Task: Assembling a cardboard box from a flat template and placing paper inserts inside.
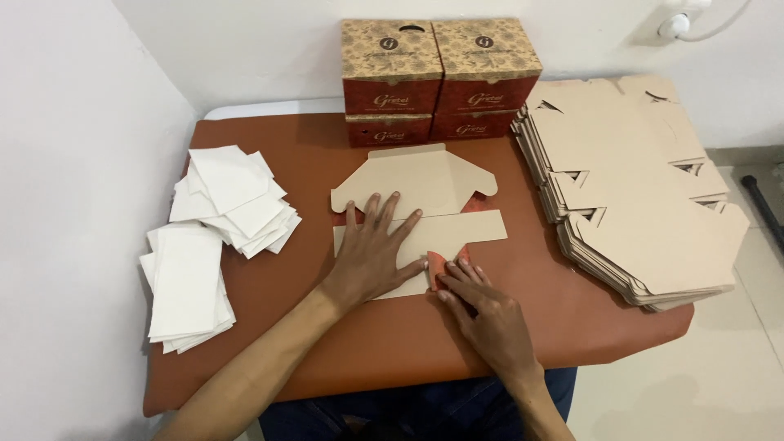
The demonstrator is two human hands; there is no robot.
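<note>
Hands work on a flat brown cardboard box blank [425,204] lying mid-table: the left hand [371,253] presses on it with fingers spread flat, while the right hand [482,306] pinches a red-faced flap at its lower edge. Four red-and-tan printed boxes [441,77] stand stacked behind, a pile of blanks [637,188] right, white paper sheets [212,237] left, on the brown table [392,335].

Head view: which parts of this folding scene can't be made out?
- Flat brown cardboard box blank: its middle lies hidden under the left hand.
- Its red printed flap: mostly covered by the right hand.
- Stacked red-and-brown finished boxes: rear hidden.
- Both hands: palms unseen.
</note>
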